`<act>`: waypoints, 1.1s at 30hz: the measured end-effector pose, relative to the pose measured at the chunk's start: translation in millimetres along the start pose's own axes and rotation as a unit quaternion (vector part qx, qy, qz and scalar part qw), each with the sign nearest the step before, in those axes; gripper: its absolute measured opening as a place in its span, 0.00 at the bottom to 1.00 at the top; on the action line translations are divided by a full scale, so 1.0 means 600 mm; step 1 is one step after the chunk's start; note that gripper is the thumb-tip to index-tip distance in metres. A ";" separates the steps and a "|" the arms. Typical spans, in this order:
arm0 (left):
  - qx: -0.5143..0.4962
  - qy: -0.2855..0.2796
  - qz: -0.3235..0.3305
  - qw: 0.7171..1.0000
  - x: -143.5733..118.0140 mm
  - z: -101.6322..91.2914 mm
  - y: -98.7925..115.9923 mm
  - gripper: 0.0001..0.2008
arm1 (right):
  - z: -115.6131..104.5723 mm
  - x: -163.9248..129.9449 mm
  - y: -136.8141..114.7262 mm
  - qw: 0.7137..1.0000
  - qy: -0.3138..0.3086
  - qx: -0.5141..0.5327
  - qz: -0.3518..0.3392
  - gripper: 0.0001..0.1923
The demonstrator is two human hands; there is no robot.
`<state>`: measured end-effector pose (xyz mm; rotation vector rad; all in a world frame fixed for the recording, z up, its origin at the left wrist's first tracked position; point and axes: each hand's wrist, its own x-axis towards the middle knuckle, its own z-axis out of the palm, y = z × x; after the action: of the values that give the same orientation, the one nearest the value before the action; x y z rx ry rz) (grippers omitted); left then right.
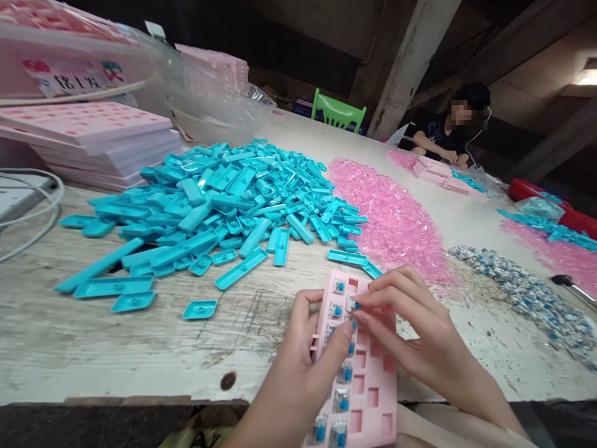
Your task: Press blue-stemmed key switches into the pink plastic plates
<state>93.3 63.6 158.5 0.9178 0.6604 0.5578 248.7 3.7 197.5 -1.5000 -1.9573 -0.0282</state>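
Observation:
A pink plastic plate (pixel 373 398) with square holes lies at the table's near edge, with several blue-stemmed key switches (pixel 342 401) seated in its left columns. My left hand (pixel 298 367) grips the plate's left side, thumb resting on its face. My right hand (pixel 415 330) reaches over the top of the plate and its fingertips pinch one switch (pixel 353 304) at a hole in the upper rows.
A big heap of turquoise keycaps (pixel 224 205) covers the table's middle, a pile of pink clear parts (pixel 387 218) lies beside it, and loose switches (pixel 532 292) sit at the right. Stacked pink plates (pixel 88 134) stand at the back left. Another person (pixel 448 134) sits at the far end.

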 end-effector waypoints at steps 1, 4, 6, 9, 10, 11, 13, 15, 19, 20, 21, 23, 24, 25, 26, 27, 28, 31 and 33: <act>0.001 0.000 0.001 1.000 0.000 0.001 0.000 0.20 | -0.001 0.002 0.000 1.000 -0.006 -0.003 -0.004 0.04; 0.008 0.002 0.017 1.000 0.000 0.002 0.001 0.19 | -0.006 0.008 -0.001 0.999 -0.034 0.007 0.005 0.03; 0.012 0.001 0.029 1.000 -0.001 0.003 0.001 0.17 | -0.012 0.014 -0.003 0.998 -0.053 0.027 0.019 0.02; 0.024 -0.003 0.054 0.998 -0.002 0.005 0.000 0.14 | -0.021 0.024 -0.007 0.996 -0.080 0.039 0.027 0.04; 0.033 -0.004 0.065 0.997 -0.002 0.005 0.000 0.13 | -0.022 0.027 -0.008 0.995 -0.086 0.038 0.026 0.04; 0.043 -0.004 0.076 0.996 -0.003 0.005 -0.001 0.12 | -0.023 0.028 -0.009 0.995 -0.087 0.038 0.026 0.05; 0.063 -0.007 0.105 0.992 -0.003 0.004 -0.004 0.09 | -0.022 0.028 -0.008 0.995 -0.078 0.047 0.028 0.05; 0.082 -0.015 0.139 0.987 -0.003 0.002 -0.006 0.07 | -0.019 0.024 -0.007 0.995 -0.067 0.067 0.033 0.05; 0.115 -0.041 0.171 0.978 -0.004 -0.002 -0.007 0.07 | -0.019 0.013 -0.007 0.993 -0.061 0.088 0.045 0.07; 0.120 -0.045 0.172 0.977 -0.005 -0.003 -0.006 0.07 | -0.020 0.012 -0.008 0.993 -0.063 0.084 0.049 0.07; 0.124 -0.047 0.170 0.976 -0.005 -0.003 -0.004 0.07 | -0.022 0.011 -0.010 0.993 -0.064 0.077 0.055 0.07; 0.127 -0.052 0.161 0.977 -0.005 -0.002 -0.002 0.06 | -0.025 0.011 -0.013 0.993 -0.066 0.058 0.074 0.08; 0.128 -0.054 0.155 0.978 -0.005 -0.002 -0.002 0.06 | -0.025 0.011 -0.014 0.993 -0.066 0.049 0.086 0.08; 0.132 -0.053 0.148 0.979 -0.005 -0.001 -0.001 0.06 | -0.024 0.011 -0.015 0.992 -0.067 0.041 0.097 0.08; 0.137 -0.050 0.144 0.979 -0.005 -0.001 -0.001 0.06 | -0.022 0.012 -0.015 0.991 -0.069 0.037 0.107 0.09; 0.142 -0.047 0.140 0.979 -0.005 0.000 -0.001 0.06 | -0.019 0.012 -0.015 0.990 -0.073 0.037 0.117 0.10; 0.145 -0.042 0.137 0.979 -0.004 0.000 -0.001 0.06 | -0.016 0.011 -0.014 0.988 -0.078 0.038 0.127 0.11; 0.133 -0.036 0.127 0.982 -0.002 0.001 -0.003 0.07 | -0.010 0.007 -0.013 0.983 -0.081 0.056 0.156 0.10; 0.113 -0.032 0.121 0.986 0.000 0.002 -0.004 0.08 | -0.012 0.003 -0.014 0.981 -0.069 0.069 0.170 0.10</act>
<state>94.4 61.8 157.2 1.2342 0.5637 0.6759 244.7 -0.6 206.7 -1.7591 -1.7404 0.3603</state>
